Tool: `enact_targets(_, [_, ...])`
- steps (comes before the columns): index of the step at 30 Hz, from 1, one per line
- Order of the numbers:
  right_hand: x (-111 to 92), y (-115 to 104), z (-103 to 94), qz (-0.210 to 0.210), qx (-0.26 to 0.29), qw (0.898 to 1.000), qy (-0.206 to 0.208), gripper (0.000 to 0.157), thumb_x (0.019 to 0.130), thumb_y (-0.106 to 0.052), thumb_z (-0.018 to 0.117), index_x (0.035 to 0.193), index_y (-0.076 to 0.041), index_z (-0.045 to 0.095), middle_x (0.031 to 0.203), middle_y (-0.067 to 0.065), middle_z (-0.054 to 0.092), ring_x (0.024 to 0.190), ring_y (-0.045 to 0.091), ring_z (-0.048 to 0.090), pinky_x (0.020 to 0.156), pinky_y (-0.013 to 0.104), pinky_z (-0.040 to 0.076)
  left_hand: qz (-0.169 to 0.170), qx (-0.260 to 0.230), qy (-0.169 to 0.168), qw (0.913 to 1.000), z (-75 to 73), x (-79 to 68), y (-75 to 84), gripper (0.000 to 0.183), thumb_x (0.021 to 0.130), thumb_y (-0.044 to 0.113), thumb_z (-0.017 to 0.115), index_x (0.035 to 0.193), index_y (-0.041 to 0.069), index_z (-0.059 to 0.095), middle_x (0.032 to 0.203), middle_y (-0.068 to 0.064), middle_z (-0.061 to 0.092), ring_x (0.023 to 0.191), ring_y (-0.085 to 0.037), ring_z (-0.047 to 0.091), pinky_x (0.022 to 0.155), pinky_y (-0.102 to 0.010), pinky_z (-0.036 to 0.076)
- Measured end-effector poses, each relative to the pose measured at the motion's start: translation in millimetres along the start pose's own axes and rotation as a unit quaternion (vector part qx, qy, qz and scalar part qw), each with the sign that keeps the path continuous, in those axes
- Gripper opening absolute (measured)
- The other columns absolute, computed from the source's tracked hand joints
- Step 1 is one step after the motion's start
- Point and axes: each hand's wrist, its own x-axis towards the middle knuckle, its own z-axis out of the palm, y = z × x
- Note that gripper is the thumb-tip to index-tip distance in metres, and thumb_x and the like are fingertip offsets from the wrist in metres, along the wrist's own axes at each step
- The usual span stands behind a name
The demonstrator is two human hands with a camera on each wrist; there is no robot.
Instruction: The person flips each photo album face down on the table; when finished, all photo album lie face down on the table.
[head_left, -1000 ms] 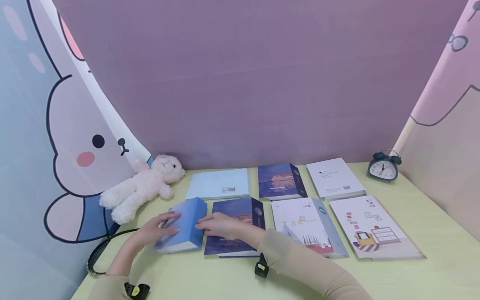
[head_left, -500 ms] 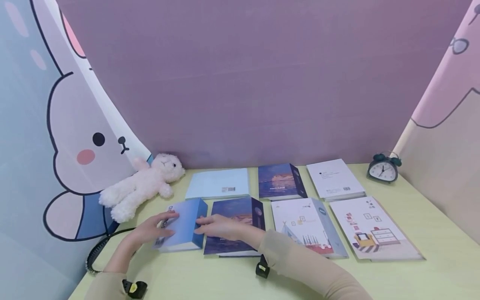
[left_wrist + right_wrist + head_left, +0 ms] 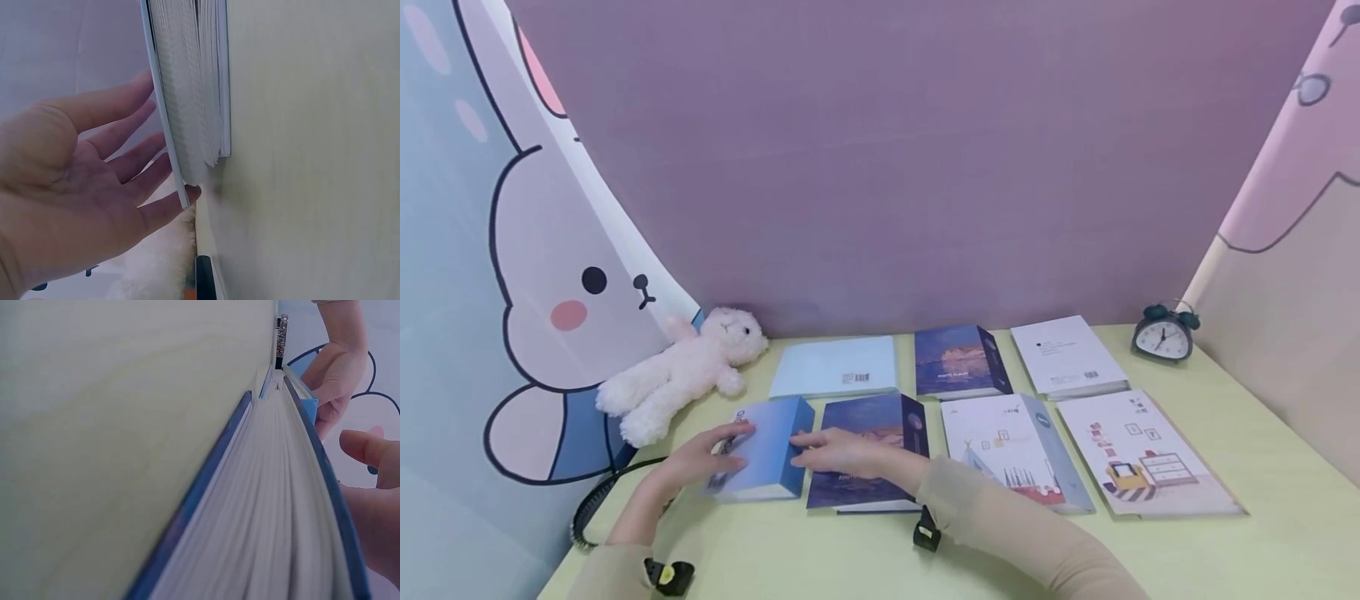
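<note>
The thick blue photo album (image 3: 771, 454) lies at the front left of the table, its pale page edges (image 3: 187, 87) facing my left wrist camera. My left hand (image 3: 692, 458) rests extended fingers on its cover; one fingertip reaches past the cover's edge in the left wrist view. From the other side, the thumb and fingers of my right hand (image 3: 838, 452) touch the blue spine. That forearm crosses above a dark sunset photo album (image 3: 891, 412), whose page block (image 3: 269, 500) fills the right wrist view. Some right fingers are hidden behind its cover there.
To the right lie a white album with a tent picture (image 3: 1000, 450) and another with a yellow armchair (image 3: 1150, 458). Behind are a pale blue album (image 3: 827, 367), a sunset album (image 3: 951, 358) and a white one (image 3: 1067, 354). A plush toy (image 3: 692, 375) and alarm clock (image 3: 1163, 335) flank them.
The blue album has shifted very slightly and sits a little straighter than one second ago. Both hands stay against it in nearly the same places.
</note>
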Motion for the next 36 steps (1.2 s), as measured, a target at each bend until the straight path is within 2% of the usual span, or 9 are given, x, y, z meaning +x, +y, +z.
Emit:
enact_targets(5, [-4.4,2.4,-4.9,-0.016,0.026,0.999,0.024,0.046,0.096,-0.026,0.054,0.139,-0.012,0.046,0.139,0.008,0.049,0.124,0.026,0.052,0.099,0.037,0.047,0.007,0.013,0.021,0.9997,3.9,-1.7,4.6,0.060,0.089,0.031,0.064,0.139,0.004,0.044,0.146,-0.025,0.034,0.134,-0.047,0.029,0.101,-0.059,0.036])
enact_targets(12, [-25.7,-6.6,-24.0,-0.063,0.016,0.995,0.081,0.038,0.095,-0.026,0.056,0.129,-0.010,0.056,0.128,0.007,0.059,0.117,0.024,0.055,0.094,0.041,0.050,0.041,0.004,0.091,0.9950,6.7,0.3,17.6,0.048,0.096,0.028,0.054,0.134,-0.002,0.048,0.134,-0.023,0.051,0.125,-0.042,0.045,0.097,-0.051,0.044])
enact_targets(16, [-42.8,-5.3,-42.3,-0.090,-0.018,0.988,0.122,0.033,0.094,-0.029,0.057,0.122,-0.013,0.062,0.120,0.007,0.063,0.107,0.030,0.059,0.087,0.047,0.052,0.067,-0.006,0.133,0.9888,6.4,2.2,25.6,0.046,0.098,0.030,0.050,0.134,0.001,0.049,0.133,-0.022,0.052,0.122,-0.039,0.050,0.095,-0.046,0.047])
enact_targets(19, [-59.8,-3.0,-58.4,-0.118,-0.065,0.979,0.151,0.030,0.094,-0.029,0.057,0.119,-0.014,0.064,0.116,0.005,0.065,0.103,0.026,0.061,0.085,0.039,0.053,0.092,-0.006,0.164,0.9821,6.9,2.9,31.5,0.042,0.098,0.029,0.049,0.131,0.002,0.052,0.132,-0.019,0.054,0.119,-0.035,0.053,0.090,-0.030,0.050])
enact_targets(23, [-87.9,-0.3,-82.4,-0.141,-0.097,0.967,0.190,0.031,0.095,-0.027,0.056,0.118,-0.009,0.064,0.115,0.007,0.066,0.105,0.017,0.062,0.091,0.031,0.051,0.127,-0.001,0.202,0.9711,7.5,1.4,37.5,0.037,0.099,0.027,0.048,0.127,0.004,0.057,0.128,-0.016,0.058,0.114,-0.016,0.057,0.084,-0.011,0.046])
enact_targets(28, [-122.8,6.5,-121.9,-0.170,-0.093,0.950,0.243,0.032,0.094,-0.022,0.057,0.117,0.000,0.061,0.113,0.016,0.066,0.104,0.025,0.064,0.091,0.034,0.052,0.167,0.025,0.231,0.9583,1.6,-5.2,39.8,0.034,0.099,0.023,0.047,0.126,0.005,0.058,0.126,-0.013,0.060,0.108,0.016,0.045,0.087,-0.002,0.038])
enact_targets(32, [-152.4,17.4,-156.5,-0.183,-0.168,0.918,0.309,0.027,0.095,-0.020,0.056,0.115,-0.004,0.064,0.110,0.014,0.067,0.099,0.027,0.065,0.084,0.026,0.054,0.180,0.050,0.231,0.9549,-6.8,-10.5,37.6,0.034,0.099,0.024,0.047,0.129,0.009,0.056,0.128,-0.010,0.059,0.114,0.017,0.040,0.093,0.000,0.033])
enact_targets(34, [-166.5,26.5,-171.9,-0.185,-0.238,0.889,0.346,0.024,0.094,-0.017,0.057,0.113,-0.005,0.065,0.108,0.012,0.069,0.095,0.026,0.066,0.081,0.027,0.055,0.181,0.065,0.229,0.9541,-10.8,-12.5,35.6,0.035,0.099,0.025,0.048,0.130,0.011,0.056,0.129,-0.009,0.058,0.118,0.013,0.040,0.098,-0.009,0.039])
enact_targets(36, [-180.7,36.5,-184.7,-0.183,-0.311,0.850,0.384,0.022,0.093,-0.014,0.059,0.112,-0.006,0.066,0.105,0.010,0.070,0.092,0.025,0.066,0.079,0.032,0.056,0.180,0.080,0.229,0.9533,-14.4,-14.3,33.3,0.036,0.099,0.025,0.049,0.132,0.013,0.054,0.132,-0.009,0.056,0.124,0.004,0.042,0.101,-0.020,0.042])
